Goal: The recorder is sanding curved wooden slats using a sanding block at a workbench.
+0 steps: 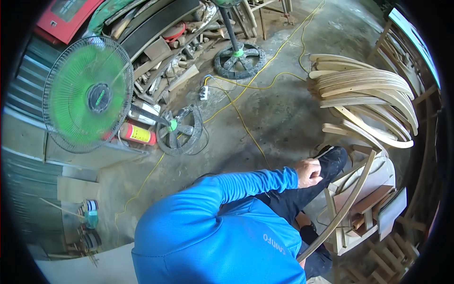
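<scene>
You have two pedestal fans (pixel 88 94) in view, on two spoked bases (pixel 239 53), plus one fire extinguisher (pixel 140 134), one red box (pixel 61 33) and one white socket block (pixel 204 93). You can clearly count one of your hands, the left hand (pixel 309 172), and one long curved strip (pixel 352 197) before you. The piled curved pieces (pixel 364 87) overlap too much for you to number.

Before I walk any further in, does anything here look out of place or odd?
Yes: the yellow cord runs loose in bends across the floor, where feet might catch it. Toward the upper left, the wood scraps look jumbled, lying at many angles, unlike the stacked curved wooden pieces at right.
</scene>
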The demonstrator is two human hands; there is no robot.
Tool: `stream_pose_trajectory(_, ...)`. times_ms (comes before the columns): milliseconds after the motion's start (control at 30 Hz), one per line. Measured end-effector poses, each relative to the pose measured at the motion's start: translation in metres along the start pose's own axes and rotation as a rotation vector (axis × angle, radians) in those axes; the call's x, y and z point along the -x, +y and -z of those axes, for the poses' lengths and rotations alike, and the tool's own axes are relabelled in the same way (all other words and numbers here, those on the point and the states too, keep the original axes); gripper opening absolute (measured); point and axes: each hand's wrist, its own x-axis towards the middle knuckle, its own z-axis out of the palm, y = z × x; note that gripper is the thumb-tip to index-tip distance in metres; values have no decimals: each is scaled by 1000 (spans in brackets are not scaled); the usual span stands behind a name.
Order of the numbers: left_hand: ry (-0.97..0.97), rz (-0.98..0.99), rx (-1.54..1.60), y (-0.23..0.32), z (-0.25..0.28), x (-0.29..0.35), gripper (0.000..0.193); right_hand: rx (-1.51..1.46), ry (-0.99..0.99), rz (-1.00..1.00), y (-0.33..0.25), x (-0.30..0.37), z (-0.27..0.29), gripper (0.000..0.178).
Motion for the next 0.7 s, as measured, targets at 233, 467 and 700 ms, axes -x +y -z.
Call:
stream_pose_trajectory(233, 147, -54, -18, 7, -9, 42, 29, 108, -44, 77, -79, -29, 59, 63)
stream_pose_trajectory(467, -4, -90, -118, 10, 0, 30, 23, -80, 7, 229, -81, -10, 38, 65)
stream_pose_trajectory(700, 458, -220, -602, 1, 137, 31, 22, 28, 144, 18, -29, -8, 1, 59)
